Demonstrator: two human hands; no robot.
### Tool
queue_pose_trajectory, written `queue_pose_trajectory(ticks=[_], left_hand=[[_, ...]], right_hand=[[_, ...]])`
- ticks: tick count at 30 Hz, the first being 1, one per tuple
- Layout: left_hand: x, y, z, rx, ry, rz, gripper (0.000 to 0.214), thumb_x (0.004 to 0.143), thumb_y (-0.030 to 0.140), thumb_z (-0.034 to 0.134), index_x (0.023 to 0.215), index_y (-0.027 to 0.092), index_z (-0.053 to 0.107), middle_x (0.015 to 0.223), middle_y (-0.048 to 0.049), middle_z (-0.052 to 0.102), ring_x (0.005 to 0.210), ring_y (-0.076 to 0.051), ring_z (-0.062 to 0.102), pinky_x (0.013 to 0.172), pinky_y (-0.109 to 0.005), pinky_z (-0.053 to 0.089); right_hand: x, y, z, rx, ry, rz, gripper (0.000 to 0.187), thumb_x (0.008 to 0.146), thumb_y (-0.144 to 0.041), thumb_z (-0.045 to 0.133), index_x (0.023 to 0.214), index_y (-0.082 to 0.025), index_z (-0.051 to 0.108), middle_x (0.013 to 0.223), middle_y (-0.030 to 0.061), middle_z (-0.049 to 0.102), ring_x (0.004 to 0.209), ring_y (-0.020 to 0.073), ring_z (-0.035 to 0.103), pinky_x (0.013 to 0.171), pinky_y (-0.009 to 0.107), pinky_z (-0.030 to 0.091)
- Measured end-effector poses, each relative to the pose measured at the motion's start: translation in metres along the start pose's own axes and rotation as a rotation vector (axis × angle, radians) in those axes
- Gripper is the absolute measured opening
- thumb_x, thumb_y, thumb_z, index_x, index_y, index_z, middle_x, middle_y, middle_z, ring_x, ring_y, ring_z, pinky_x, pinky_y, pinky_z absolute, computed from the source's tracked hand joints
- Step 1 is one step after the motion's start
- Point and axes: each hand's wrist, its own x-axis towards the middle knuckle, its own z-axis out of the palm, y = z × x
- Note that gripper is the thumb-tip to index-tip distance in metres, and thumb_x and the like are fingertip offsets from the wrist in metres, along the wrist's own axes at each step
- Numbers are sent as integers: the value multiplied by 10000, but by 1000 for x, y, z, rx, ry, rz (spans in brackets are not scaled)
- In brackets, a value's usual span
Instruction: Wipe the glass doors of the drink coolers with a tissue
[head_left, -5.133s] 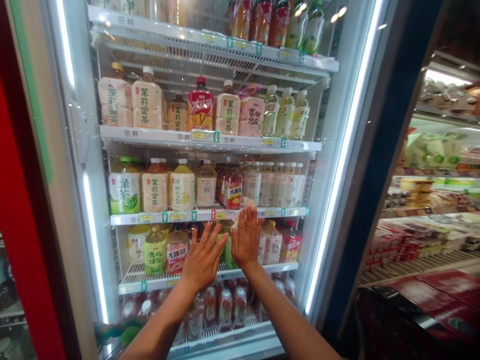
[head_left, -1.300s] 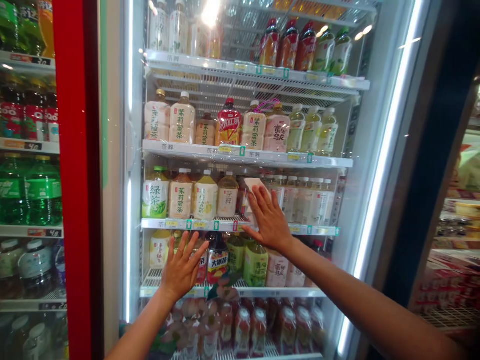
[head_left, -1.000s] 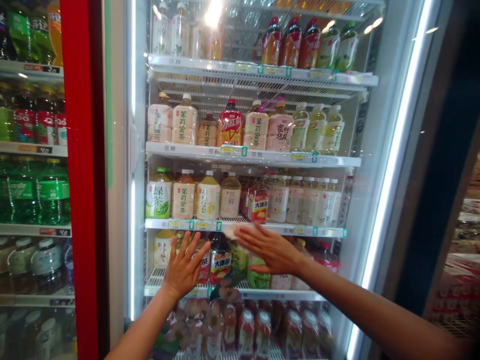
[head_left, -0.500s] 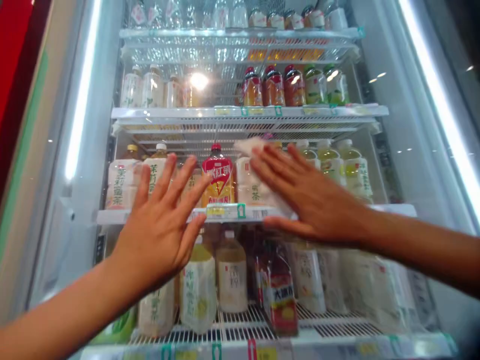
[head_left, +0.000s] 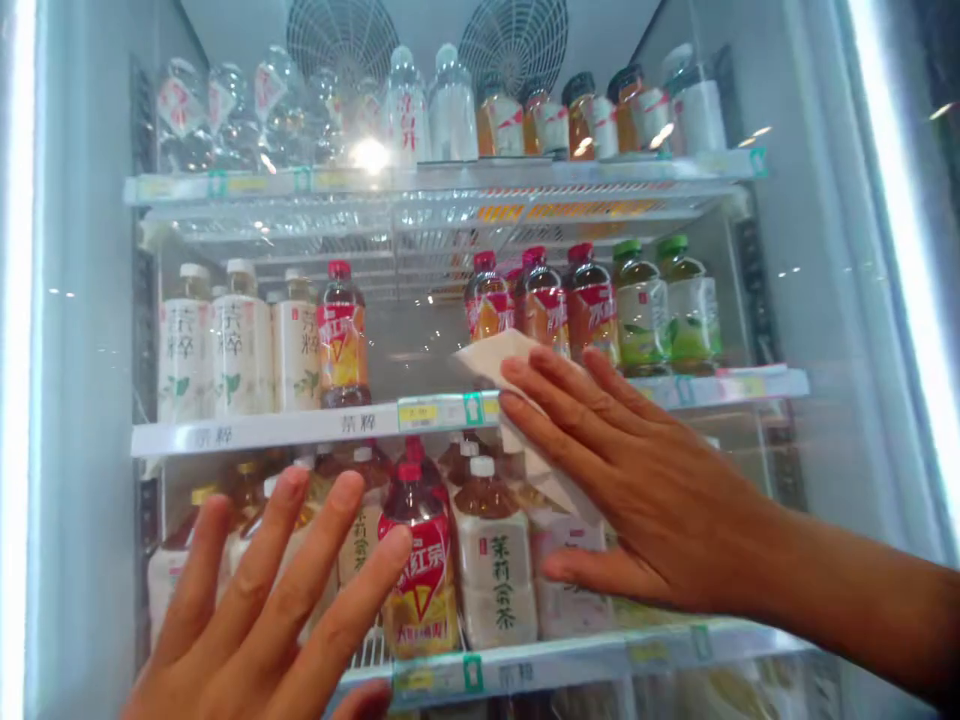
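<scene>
One thin white sheet of cloth or paper (head_left: pixel 487 358) lies under the fingers of your right hand (head_left: pixel 645 490), between them and the clear glass pane (head_left: pixel 371 157) of a lit drinks cooler. That hand is flat, palm to the glass, its fingers straight and the thumb held apart below; you cover the sheet rather than grip it. A corner pokes out up and left, past your fingertips, and more of it shows in the gap between index finger and thumb.

Your left hand (head_left: pixel 262 620) is at the lower left, fingers spread wide, with nothing visible in it; you cannot tell whether it touches the glass. The sheet is above and to the right of those fingertips, well apart from them.

Behind the sheet runs a white plastic shelf edge (head_left: pixel 390 415). On that shelf stand red-capped amber tea bottles (head_left: pixel 546 300), two green-capped bottles (head_left: pixel 664 310) to their right, and white-capped bottles with white labels (head_left: pixel 240 345) at the left end. On the shelf below, between your hands, are a red-labelled tea bottle (head_left: pixel 420 580) and a cream-labelled bottle with a white cap (head_left: pixel 495 580). Highest up, clear plastic bottles (head_left: pixel 409 110) and dark-capped amber bottles (head_left: pixel 581 115) stand before two round grey fan grilles (head_left: pixel 514 40).
</scene>
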Motion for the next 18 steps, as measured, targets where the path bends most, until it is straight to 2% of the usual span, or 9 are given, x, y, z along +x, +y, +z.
queue_pose_trajectory(ticks=[2,4,5,7,9,11,13,15,18], left_hand=[[51,-19,-17,-43,-44,-7,733,980,471,367,1653,251,178,1739,11,155,1619,-287,102,1349,-480,24],[88,-27,-31,-88,-108,-25,708,998,456,370,1650,242,194,1748,-16,115,1620,-293,76,1340,-486,2],[101,-26,-38,-105,-145,-38,699,1000,455,393,1644,246,218,1746,-24,130,1619,-296,77,1336,-491,-3],[121,-18,-47,-121,-212,-62,682,998,461,445,1627,261,271,1737,-30,181,1617,-289,92,1330,-500,-8],[142,-4,-50,-118,-255,-65,659,995,455,482,1606,272,314,1725,-34,227,1616,-278,97,1327,-512,-7],[171,7,-45,-105,-243,-48,638,1004,426,478,1600,265,317,1718,-42,245,1617,-270,76,1324,-531,-7],[208,11,-32,-95,-202,-37,638,1013,383,461,1611,253,279,1722,-53,227,1617,-266,25,1318,-552,-11],[244,9,-14,-105,-164,-59,634,1024,360,431,1619,243,246,1727,-61,203,1614,-255,-18,1314,-564,-12],[280,-1,14,-149,-140,-132,623,1029,381,408,1614,229,257,1732,-81,167,1608,-265,-50,1302,-595,-25]], right_hand=[[14,-12,-28,66,-117,-180,995,910,-767,498,1653,-170,212,1680,51,350,1576,309,262,1322,479,231],[12,-18,-45,182,-225,-384,971,946,-710,489,1648,-109,192,1671,29,362,1593,191,217,1316,326,241],[10,-14,-52,235,-273,-459,942,965,-677,482,1644,-94,191,1660,20,381,1589,148,220,1300,288,264],[16,15,-67,280,-339,-583,969,964,-670,495,1650,-89,133,1657,48,390,1577,145,254,1304,301,237],[40,63,-85,196,-303,-503,1017,955,-701,492,1658,-127,33,1689,81,322,1586,200,242,1329,396,145],[75,113,-103,46,-194,-269,978,979,-708,432,1658,-196,-50,1732,95,184,1608,267,158,1320,521,90],[99,143,-114,-65,-48,10,934,1010,-678,357,1645,-192,-125,1746,125,80,1614,326,74,1287,631,82],[99,144,-115,-101,0,118,962,1004,-686,344,1634,-165,-162,1746,152,43,1612,356,28,1267,674,99],[75,117,-109,-62,-116,-15,1048,957,-753,389,1640,-157,-138,1744,139,101,1617,325,48,1290,619,129]])
